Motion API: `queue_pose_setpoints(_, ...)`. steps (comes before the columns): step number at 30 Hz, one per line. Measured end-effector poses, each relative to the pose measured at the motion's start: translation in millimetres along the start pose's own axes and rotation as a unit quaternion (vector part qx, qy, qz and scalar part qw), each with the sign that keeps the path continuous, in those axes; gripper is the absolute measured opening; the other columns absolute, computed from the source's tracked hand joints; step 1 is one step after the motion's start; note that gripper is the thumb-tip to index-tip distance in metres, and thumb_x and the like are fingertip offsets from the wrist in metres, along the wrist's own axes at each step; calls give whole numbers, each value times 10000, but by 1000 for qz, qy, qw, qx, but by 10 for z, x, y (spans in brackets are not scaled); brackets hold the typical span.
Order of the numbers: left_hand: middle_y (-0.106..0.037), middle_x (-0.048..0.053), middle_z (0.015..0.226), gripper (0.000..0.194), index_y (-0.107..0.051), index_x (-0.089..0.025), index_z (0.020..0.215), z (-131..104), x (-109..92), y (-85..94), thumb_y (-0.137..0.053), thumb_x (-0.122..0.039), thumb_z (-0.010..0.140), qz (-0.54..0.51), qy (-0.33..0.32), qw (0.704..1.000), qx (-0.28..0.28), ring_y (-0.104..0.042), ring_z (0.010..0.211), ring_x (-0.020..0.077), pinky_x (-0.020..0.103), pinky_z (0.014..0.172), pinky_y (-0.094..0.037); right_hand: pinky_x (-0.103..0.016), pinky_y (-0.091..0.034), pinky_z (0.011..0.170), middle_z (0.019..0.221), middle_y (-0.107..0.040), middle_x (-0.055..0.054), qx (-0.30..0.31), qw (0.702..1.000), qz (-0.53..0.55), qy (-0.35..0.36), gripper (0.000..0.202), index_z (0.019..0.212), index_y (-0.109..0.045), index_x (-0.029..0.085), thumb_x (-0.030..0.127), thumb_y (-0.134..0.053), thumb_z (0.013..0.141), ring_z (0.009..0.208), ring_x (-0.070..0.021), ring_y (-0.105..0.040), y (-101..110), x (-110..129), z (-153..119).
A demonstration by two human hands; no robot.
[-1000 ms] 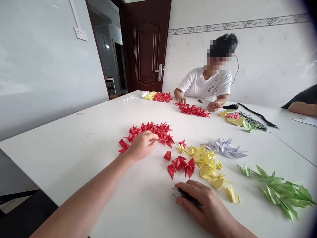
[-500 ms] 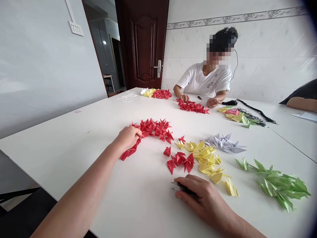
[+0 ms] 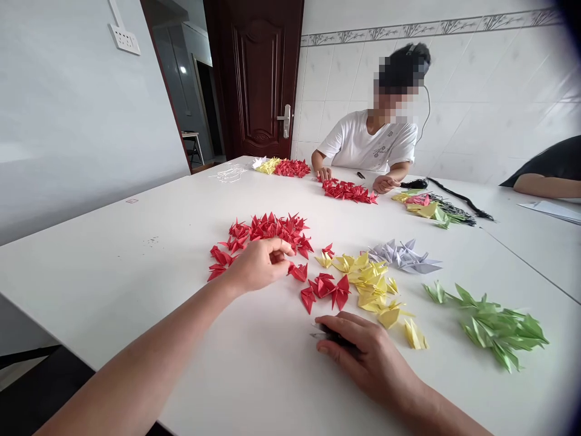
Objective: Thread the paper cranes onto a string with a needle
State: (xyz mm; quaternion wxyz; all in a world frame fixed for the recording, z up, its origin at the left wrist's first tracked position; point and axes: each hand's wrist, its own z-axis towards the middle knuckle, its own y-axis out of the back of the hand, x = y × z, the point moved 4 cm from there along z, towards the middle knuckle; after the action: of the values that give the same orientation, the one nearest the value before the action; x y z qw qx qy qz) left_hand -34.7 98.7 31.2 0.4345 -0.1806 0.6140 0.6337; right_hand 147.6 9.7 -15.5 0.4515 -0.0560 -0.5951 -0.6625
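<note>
My left hand (image 3: 263, 263) is over the table in front of the curved red heap, its thumb and fingertips closed at the edge of a single red paper crane (image 3: 298, 272). The red heap of folded paper cranes (image 3: 272, 227) lies just behind and left of that hand. My right hand (image 3: 370, 351) rests low on the table, fingers wrapped round small black snips (image 3: 336, 339). Their two pointed metal tips stick out to the left, slightly apart. Between the hands is a small red cluster (image 3: 324, 287), and yellow cranes (image 3: 374, 281) spread beyond my right hand.
White cranes (image 3: 403, 255) and green cranes (image 3: 499, 327) lie to the right on the white table (image 3: 218, 363). Across it sits a person in a white shirt (image 3: 367, 145), hands near another red heap (image 3: 347, 191). A black tassel cord (image 3: 458, 197) lies far right.
My left hand has moved right, from the left end of the red heap to the single red crane, which has turned slightly. My right hand stays put with the snips.
</note>
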Motion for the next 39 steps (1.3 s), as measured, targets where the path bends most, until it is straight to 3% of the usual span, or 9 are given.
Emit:
queue_pose_setpoints(7, -470, -41, 626, 147, -604, -170, 812, -111, -114, -266, -547, -130, 682, -103, -17, 979, 173, -427, 564, 75, 197, 530, -373, -233, -472, 545, 752, -644, -52, -131, 991, 12, -33, 221, 942, -652, 175, 310, -497, 861, 663, -174, -604, 84, -78, -9)
queue_pose_setpoints(12, -450, -44, 616, 191, -608, -172, 849, -163, -123, -363, -525, -115, 687, -123, -10, 970, 211, -409, 562, 78, 210, 536, -359, -233, -434, 523, 677, -601, -38, -103, 994, -1, -23, 233, 892, -654, 165, 314, -477, 877, 598, -153, -552, 85, -34, -13)
queue_pose_setpoints(22, -424, -51, 598, 171, -577, -176, 815, -161, -83, -441, -512, -117, 668, -122, 14, 973, 197, -384, 548, 85, 222, 524, -336, -239, -396, 528, 641, -557, -31, -43, 998, -43, -16, 263, 860, -659, 167, 306, -439, 899, 578, -146, -509, 30, -12, 5)
queue_pose_setpoints(39, -396, -55, 592, 170, -587, -162, 816, -179, -103, -474, -538, -103, 664, -141, -2, 965, 223, -363, 537, 75, 215, 511, -326, -238, -411, 536, 645, -564, -31, -36, 996, -73, -31, 257, 851, -659, 184, 294, -432, 901, 586, -146, -515, 30, -26, 6)
